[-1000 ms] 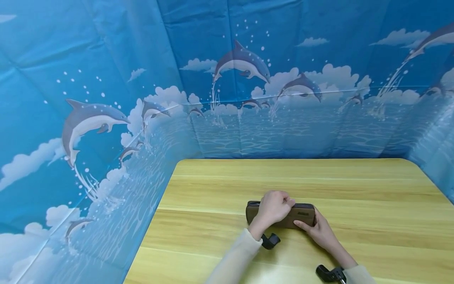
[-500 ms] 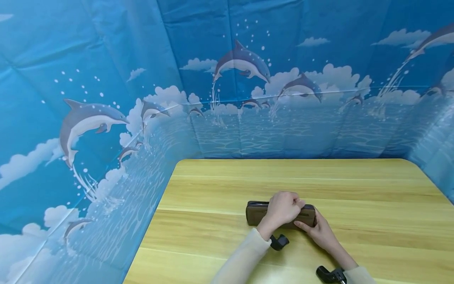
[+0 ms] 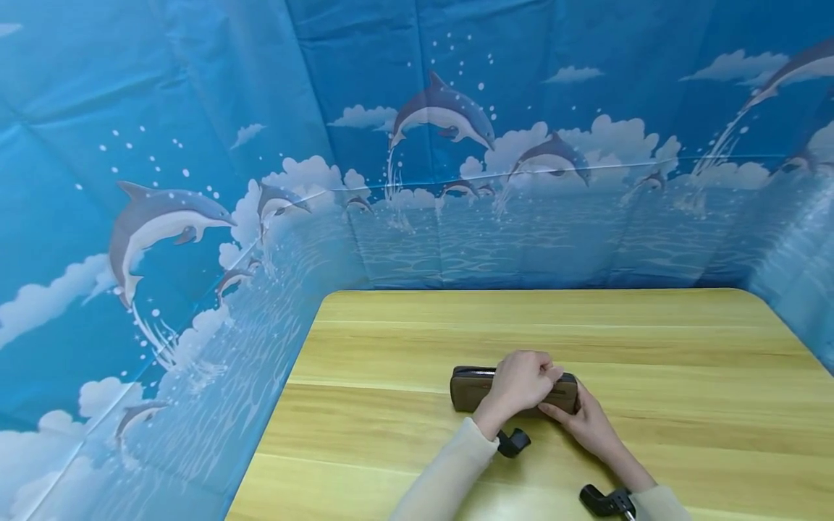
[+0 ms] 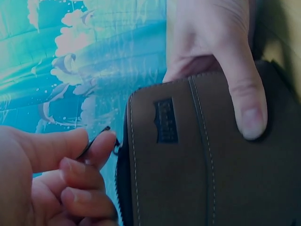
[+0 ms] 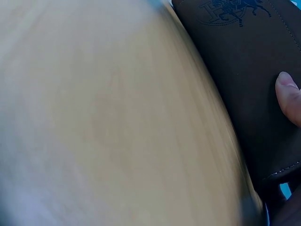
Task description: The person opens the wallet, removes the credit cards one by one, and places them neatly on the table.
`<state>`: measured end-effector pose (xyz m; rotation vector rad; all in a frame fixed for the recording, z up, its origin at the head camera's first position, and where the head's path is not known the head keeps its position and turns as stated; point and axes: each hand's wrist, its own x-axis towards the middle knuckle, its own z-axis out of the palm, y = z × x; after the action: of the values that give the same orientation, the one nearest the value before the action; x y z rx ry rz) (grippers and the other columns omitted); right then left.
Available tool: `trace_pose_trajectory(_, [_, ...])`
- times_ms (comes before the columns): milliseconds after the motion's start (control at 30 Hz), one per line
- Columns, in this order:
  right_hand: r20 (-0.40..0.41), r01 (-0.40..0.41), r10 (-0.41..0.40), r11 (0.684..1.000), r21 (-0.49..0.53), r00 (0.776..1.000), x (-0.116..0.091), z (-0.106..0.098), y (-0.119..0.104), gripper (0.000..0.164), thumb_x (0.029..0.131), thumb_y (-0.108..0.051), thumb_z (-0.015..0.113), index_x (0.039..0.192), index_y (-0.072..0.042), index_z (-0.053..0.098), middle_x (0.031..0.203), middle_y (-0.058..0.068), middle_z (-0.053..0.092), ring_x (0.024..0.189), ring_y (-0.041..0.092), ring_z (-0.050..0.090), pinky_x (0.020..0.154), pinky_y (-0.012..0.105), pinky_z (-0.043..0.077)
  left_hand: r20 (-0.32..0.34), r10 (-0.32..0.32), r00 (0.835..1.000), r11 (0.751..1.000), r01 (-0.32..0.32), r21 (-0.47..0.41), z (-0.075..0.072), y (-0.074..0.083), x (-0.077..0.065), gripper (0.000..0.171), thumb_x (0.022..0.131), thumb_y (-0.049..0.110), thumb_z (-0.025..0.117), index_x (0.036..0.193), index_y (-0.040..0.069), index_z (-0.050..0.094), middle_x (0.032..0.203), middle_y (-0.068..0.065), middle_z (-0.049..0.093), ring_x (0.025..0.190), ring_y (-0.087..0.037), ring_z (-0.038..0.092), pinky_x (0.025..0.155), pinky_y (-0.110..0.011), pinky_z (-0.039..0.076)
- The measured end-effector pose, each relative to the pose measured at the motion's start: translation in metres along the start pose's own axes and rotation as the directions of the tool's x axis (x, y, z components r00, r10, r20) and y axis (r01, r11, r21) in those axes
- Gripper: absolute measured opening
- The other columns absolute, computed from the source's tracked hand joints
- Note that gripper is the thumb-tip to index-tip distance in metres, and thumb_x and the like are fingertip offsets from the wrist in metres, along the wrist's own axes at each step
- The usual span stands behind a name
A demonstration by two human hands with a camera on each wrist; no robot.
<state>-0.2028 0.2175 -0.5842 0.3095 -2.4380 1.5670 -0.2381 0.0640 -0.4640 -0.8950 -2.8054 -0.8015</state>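
Observation:
A brown zip-around wallet (image 3: 469, 393) stands on its long edge on the table, zipper side up. My left hand (image 3: 521, 381) is over its top, and in the left wrist view the thumb and forefinger pinch the black zipper pull (image 4: 107, 129) close to the wallet's corner. With my right hand (image 3: 589, 425) I grip the wallet's right end, thumb flat on the near face. That face carries a small dark label (image 4: 166, 121) and pale stitching. The right wrist view shows a horse emblem (image 5: 233, 9) pressed into the leather. My left hand covers part of the zipper in the head view.
Black wrist camera mounts hang by the left wrist (image 3: 514, 442) and the right wrist (image 3: 606, 501), low over the wooden table (image 3: 391, 354). A blue dolphin-print curtain (image 3: 417, 239) rises behind the table's far edge and along its sides.
My left hand has slid right along the wallet's top with the zipper pull, baring more zipper teeth at the left. It has barely moved since half a second ago. My right hand keeps its grip.

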Motion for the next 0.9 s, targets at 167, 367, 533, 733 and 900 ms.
trace_pose_trajectory(167, [0.003, -0.028, 0.028, 1.000, 0.008, 1.000, -0.001, 0.000, -0.004, 0.049, 0.084, -0.015, 0.074, 0.125, -0.005, 0.049, 0.108, 0.009, 0.062, 0.094, 0.005, 0.058, 0.077, 0.024, 0.049, 0.018, -0.016, 1.000, 1.000, 0.016, 0.020, -0.005, -0.004, -0.003, 0.040, 0.096, 0.035, 0.057, 0.059, 0.022, 0.047, 0.047, 0.011, 0.034, 0.043, -0.002, 0.034, 0.042, -0.017, 0.028])
trace_pose_trajectory(367, [0.000, -0.053, 0.053, 0.999, 0.013, 0.999, -0.002, 0.000, -0.006, 0.048, 0.084, -0.017, 0.074, 0.124, -0.005, 0.050, 0.106, 0.008, 0.063, 0.093, 0.007, 0.059, 0.077, 0.026, 0.050, 0.004, -0.031, 1.000, 0.995, 0.031, 0.095, -0.010, -0.008, -0.004, 0.044, 0.097, 0.035, 0.053, 0.057, 0.021, 0.043, 0.045, 0.009, 0.030, 0.039, -0.005, 0.031, 0.038, -0.019, 0.026])
trace_pose_trajectory(533, [-0.011, -0.040, 0.040, 0.999, 0.000, 0.999, -0.002, 0.000, -0.007, 0.048, 0.084, -0.016, 0.075, 0.123, -0.006, 0.050, 0.104, 0.007, 0.063, 0.090, 0.008, 0.059, 0.076, 0.026, 0.050, -0.022, -0.052, 0.998, 0.988, 0.054, 0.146, -0.011, -0.012, -0.005, 0.044, 0.097, 0.035, 0.053, 0.056, 0.022, 0.043, 0.045, 0.010, 0.032, 0.039, -0.005, 0.031, 0.038, -0.019, 0.026])
trace_pose_trajectory(733, [-0.001, -0.036, 0.036, 0.999, -0.003, 0.999, -0.002, -0.001, -0.008, 0.049, 0.084, -0.017, 0.074, 0.125, -0.007, 0.049, 0.106, 0.007, 0.063, 0.092, 0.007, 0.059, 0.075, 0.027, 0.050, -0.084, -0.039, 0.996, 0.979, 0.055, 0.198, -0.010, -0.016, -0.007, 0.047, 0.094, 0.040, 0.057, 0.054, 0.023, 0.040, 0.044, 0.011, 0.026, 0.038, -0.004, 0.026, 0.038, -0.019, 0.020])
trace_pose_trajectory(900, [0.007, -0.039, 0.039, 0.999, 0.014, 0.999, -0.001, -0.001, -0.006, 0.050, 0.084, -0.018, 0.074, 0.125, -0.008, 0.049, 0.107, 0.008, 0.063, 0.093, 0.007, 0.059, 0.075, 0.026, 0.050, -0.101, -0.066, 0.993, 0.972, 0.087, 0.217, -0.014, -0.018, -0.009, 0.043, 0.092, 0.043, 0.060, 0.055, 0.025, 0.045, 0.046, 0.014, 0.032, 0.040, -0.002, 0.031, 0.040, -0.018, 0.023])
